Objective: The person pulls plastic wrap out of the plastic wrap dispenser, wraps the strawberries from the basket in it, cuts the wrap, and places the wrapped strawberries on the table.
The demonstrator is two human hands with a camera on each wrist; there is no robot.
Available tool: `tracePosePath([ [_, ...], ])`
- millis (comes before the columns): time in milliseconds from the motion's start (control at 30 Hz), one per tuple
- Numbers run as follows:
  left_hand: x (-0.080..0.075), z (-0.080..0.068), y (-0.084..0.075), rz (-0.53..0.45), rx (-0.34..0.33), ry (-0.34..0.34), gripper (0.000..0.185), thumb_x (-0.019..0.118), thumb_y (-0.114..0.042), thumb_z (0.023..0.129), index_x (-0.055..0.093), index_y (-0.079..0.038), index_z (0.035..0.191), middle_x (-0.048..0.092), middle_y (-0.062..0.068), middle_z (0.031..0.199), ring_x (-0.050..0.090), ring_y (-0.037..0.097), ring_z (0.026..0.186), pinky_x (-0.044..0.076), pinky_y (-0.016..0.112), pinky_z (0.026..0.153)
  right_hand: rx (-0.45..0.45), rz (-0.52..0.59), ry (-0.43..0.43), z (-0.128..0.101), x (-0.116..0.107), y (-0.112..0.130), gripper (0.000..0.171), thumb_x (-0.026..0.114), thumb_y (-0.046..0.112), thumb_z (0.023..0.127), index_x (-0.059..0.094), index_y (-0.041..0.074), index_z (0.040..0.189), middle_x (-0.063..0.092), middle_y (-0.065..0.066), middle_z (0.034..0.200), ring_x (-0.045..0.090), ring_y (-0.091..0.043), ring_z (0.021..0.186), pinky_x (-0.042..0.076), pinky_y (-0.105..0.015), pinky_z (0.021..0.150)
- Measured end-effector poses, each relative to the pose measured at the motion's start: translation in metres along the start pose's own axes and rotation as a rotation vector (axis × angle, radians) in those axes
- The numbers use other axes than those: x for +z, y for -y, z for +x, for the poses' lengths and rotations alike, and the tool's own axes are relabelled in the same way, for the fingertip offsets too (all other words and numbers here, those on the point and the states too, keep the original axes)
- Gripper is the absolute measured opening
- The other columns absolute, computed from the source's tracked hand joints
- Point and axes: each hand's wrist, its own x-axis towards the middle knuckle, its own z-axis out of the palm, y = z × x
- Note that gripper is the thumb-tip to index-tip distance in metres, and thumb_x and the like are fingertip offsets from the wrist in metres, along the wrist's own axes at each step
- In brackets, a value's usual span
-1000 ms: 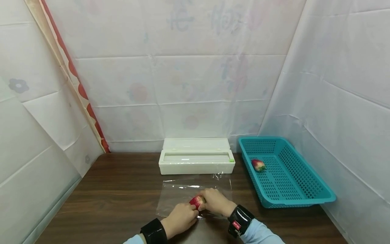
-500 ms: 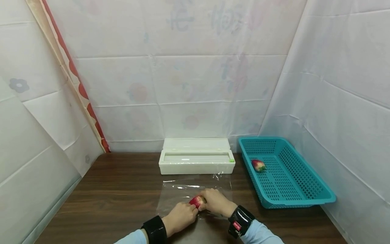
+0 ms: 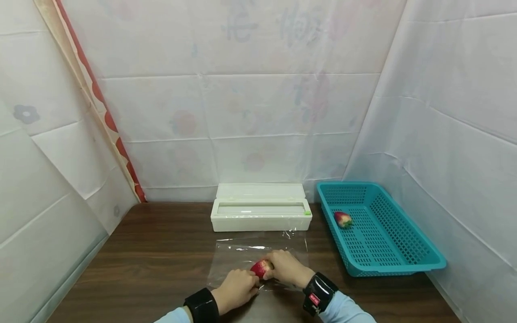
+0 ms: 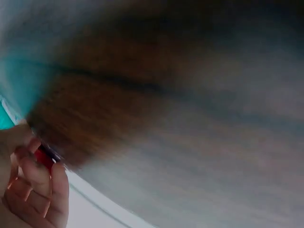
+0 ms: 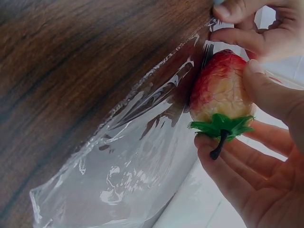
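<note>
A red and cream strawberry with green leaves and a dark stem lies over a sheet of clear plastic wrap on the brown table. My right hand holds it, thumb on one side and fingers around the leafy end, as the right wrist view shows. Just left of the strawberry's tip, my left hand pinches the near edge of the wrap between thumb and forefinger. In the right wrist view the wrap is wrinkled and glossy beside the strawberry. The left wrist view is mostly blurred, with curled fingers at its lower left.
Behind the wrap stands a white wrap dispenser with its lid raised. A teal basket sits at the right, holding another strawberry. White curtain-like sheets enclose the table's back and sides.
My left hand has shifted slightly left and toward me, away from the strawberry's tip. The right hand and strawberry stay almost in place.
</note>
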Motion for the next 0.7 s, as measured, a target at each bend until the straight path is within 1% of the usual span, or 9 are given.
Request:
tracePosePath([
  [67,0.003,0.000,0.000,0.048,0.029,-0.047,0.015,0.071,-0.028,0.073,0.059,-0.022,0.067,0.057,-0.012,0.068,0.055,0.007,0.055,0.037,0.021,0.043,0.003,0.000,0.001,0.000,0.000,0.000,0.049,0.073,0.039,0.071,0.065,0.011,0.110,0.067,0.000,0.096,0.060,-0.012,0.084,0.047,-0.027,0.070],
  [200,0.009,0.002,0.001,0.199,0.132,-0.169,0.018,0.069,-0.025,0.074,0.056,-0.019,0.063,0.054,-0.010,0.064,0.050,0.006,0.049,0.034,0.021,0.040,0.003,0.001,-0.002,0.001,0.001,-0.002,0.049,0.072,0.040,0.072,0.065,0.012,0.111,0.067,0.001,0.097,0.060,-0.012,0.085,0.047,-0.028,0.071],
  [267,0.011,0.003,0.003,0.271,0.183,-0.219,0.018,0.068,-0.024,0.073,0.055,-0.019,0.062,0.052,-0.010,0.063,0.047,0.005,0.048,0.033,0.021,0.040,0.004,0.004,0.000,0.002,0.002,-0.002,0.048,0.072,0.040,0.072,0.065,0.012,0.111,0.066,0.001,0.096,0.060,-0.011,0.084,0.047,-0.028,0.071],
  [367,0.014,0.003,0.006,0.338,0.235,-0.261,0.016,0.068,-0.022,0.070,0.053,-0.019,0.062,0.051,-0.010,0.063,0.046,0.005,0.048,0.033,0.021,0.041,0.006,0.013,0.008,0.003,0.003,-0.002,0.048,0.072,0.040,0.073,0.065,0.013,0.112,0.066,0.003,0.096,0.058,-0.008,0.083,0.046,-0.027,0.070],
  [467,0.017,0.003,0.009,0.357,0.265,-0.296,0.014,0.066,-0.022,0.070,0.053,-0.019,0.063,0.050,-0.010,0.064,0.046,0.005,0.049,0.034,0.021,0.042,-0.007,0.012,0.003,0.004,0.004,-0.003,0.048,0.072,0.040,0.073,0.064,0.012,0.112,0.066,0.004,0.095,0.057,-0.006,0.082,0.046,-0.026,0.069],
  [533,0.017,0.003,0.010,0.349,0.270,-0.326,0.014,0.065,-0.022,0.071,0.053,-0.019,0.063,0.050,-0.010,0.064,0.047,0.006,0.049,0.034,0.021,0.042,-0.018,0.004,-0.004,0.003,0.004,-0.003,0.048,0.072,0.040,0.073,0.064,0.012,0.112,0.065,0.005,0.094,0.056,-0.005,0.081,0.045,-0.025,0.068],
  [633,0.017,0.005,0.010,0.312,0.245,-0.368,0.016,0.066,-0.023,0.071,0.053,-0.019,0.063,0.051,-0.009,0.064,0.048,0.006,0.051,0.036,0.021,0.044,-0.030,-0.007,-0.017,0.002,0.003,-0.004,0.047,0.072,0.039,0.073,0.065,0.012,0.111,0.062,0.006,0.092,0.055,-0.004,0.079,0.044,-0.023,0.066],
  [700,0.017,0.007,0.010,0.275,0.211,-0.380,0.017,0.068,-0.024,0.071,0.053,-0.019,0.063,0.052,-0.009,0.065,0.049,0.007,0.053,0.038,0.022,0.046,-0.031,-0.014,-0.019,0.002,0.002,-0.004,0.046,0.072,0.039,0.073,0.064,0.013,0.111,0.062,0.006,0.091,0.054,-0.004,0.078,0.043,-0.022,0.065],
])
